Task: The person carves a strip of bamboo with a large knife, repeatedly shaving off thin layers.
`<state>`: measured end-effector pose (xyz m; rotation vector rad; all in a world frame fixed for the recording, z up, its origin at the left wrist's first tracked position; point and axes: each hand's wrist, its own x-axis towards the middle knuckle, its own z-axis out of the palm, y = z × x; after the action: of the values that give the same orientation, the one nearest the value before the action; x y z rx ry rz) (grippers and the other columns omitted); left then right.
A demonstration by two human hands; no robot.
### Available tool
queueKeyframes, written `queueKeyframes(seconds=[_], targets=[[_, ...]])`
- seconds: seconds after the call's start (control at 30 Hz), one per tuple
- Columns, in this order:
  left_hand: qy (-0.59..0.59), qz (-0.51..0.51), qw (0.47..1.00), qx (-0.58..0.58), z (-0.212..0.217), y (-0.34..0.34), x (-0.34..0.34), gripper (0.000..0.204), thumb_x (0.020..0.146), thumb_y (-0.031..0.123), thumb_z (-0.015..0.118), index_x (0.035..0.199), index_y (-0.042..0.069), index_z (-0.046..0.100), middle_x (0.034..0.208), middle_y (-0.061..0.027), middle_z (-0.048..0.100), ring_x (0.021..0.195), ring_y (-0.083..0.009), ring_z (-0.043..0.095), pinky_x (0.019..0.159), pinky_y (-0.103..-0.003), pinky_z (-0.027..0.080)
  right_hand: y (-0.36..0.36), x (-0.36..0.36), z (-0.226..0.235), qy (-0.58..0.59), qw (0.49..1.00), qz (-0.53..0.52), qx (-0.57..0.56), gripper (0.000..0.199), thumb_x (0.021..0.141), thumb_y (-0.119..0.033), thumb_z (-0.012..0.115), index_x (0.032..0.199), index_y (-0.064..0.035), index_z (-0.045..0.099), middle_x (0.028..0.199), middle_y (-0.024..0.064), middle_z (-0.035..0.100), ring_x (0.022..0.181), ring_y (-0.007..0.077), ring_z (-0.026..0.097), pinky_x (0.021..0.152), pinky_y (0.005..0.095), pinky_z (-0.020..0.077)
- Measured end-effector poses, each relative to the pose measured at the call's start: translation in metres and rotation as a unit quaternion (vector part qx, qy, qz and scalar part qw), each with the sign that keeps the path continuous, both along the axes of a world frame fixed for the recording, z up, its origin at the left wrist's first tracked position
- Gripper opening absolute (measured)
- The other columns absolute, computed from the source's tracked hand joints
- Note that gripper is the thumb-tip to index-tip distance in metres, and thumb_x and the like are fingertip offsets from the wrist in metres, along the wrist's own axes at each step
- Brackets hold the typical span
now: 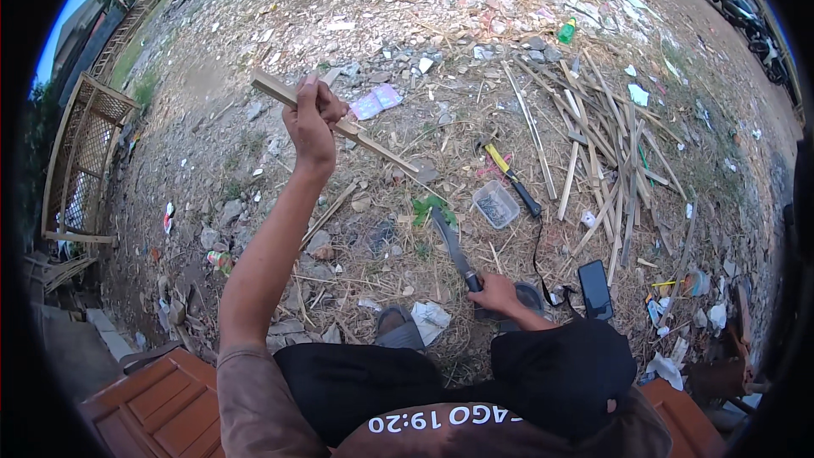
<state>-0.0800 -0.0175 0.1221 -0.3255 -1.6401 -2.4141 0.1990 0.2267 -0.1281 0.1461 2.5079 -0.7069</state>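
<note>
My left hand [314, 123] is raised out in front, fingers closed around a long wooden stick [381, 151]. The stick slants from upper left down toward the middle, its lower end close to the ground. Lower down on the right, my right hand [496, 295] grips the dark handle of a machete [449, 242]. Its blade points forward and slightly left, apart from the stick, with the tip near a green leafy plant [432, 210]. A clear plastic tub [496, 203] of what look like nails and a yellow-and-black hammer [509, 174] lie just beyond the machete.
A loose pile of wooden strips [623, 148] lies to the right. Nearer stands a black phone [596, 290] with a cord beside it. My sandalled foot [398, 326] is by a white scrap. A lattice frame [85, 161] leans at left; stones and litter cover the ground.
</note>
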Motion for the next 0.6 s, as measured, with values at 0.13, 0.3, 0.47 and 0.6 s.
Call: queueKeyframes(seconds=[0.13, 0.3, 0.47, 0.6], targets=[[-0.049, 0.070, 0.996, -0.025, 0.002, 0.001, -0.002, 0.034, 0.095, 0.031, 0.050, 0.068, 0.012, 0.043, 0.053, 0.0049, 0.028, 0.049, -0.0081, 0.029, 0.061, -0.031, 0.043, 0.007, -0.008, 0.032, -0.097, 0.944, -0.182, -0.256, 0.034, 0.080, -0.028, 0.062, 0.102, -0.0034, 0.052, 0.073, 0.0154, 0.062, 0.067, 0.0321, 0.065, 0.067, 0.0453, 0.0520], [0.001, 0.060, 0.997, -0.047, -0.001, 0.004, -0.004, 0.051, 0.099, 0.049, 0.045, 0.064, 0.015, 0.033, 0.052, 0.0041, 0.029, 0.047, -0.0088, 0.031, 0.055, -0.030, 0.041, 0.038, -0.015, 0.102, -0.085, 0.951, -0.169, -0.246, 0.027, 0.085, -0.018, 0.056, 0.109, -0.0055, 0.049, 0.071, 0.0163, 0.060, 0.060, 0.0361, 0.062, 0.063, 0.0466, 0.0481], [-0.007, 0.135, 0.987, -0.092, -0.002, 0.018, -0.006, 0.051, 0.098, 0.049, 0.046, 0.064, 0.014, 0.033, 0.052, 0.0040, 0.029, 0.048, -0.0088, 0.034, 0.052, -0.030, 0.041, 0.023, -0.036, 0.098, 0.135, 0.962, -0.138, -0.195, 0.029, 0.089, -0.022, 0.056, 0.110, -0.0046, 0.048, 0.077, 0.0253, 0.060, 0.072, 0.0458, 0.061, 0.065, 0.0507, 0.0452], [0.001, 0.146, 0.987, -0.073, -0.001, 0.041, -0.012, 0.050, 0.098, 0.049, 0.047, 0.065, 0.013, 0.033, 0.051, 0.0040, 0.029, 0.047, -0.0088, 0.033, 0.051, -0.030, 0.040, -0.001, -0.098, 0.028, 0.215, 0.960, -0.097, -0.150, 0.032, 0.089, -0.024, 0.057, 0.113, -0.0051, 0.047, 0.083, 0.0259, 0.061, 0.078, 0.0447, 0.061, 0.067, 0.0519, 0.0453]])
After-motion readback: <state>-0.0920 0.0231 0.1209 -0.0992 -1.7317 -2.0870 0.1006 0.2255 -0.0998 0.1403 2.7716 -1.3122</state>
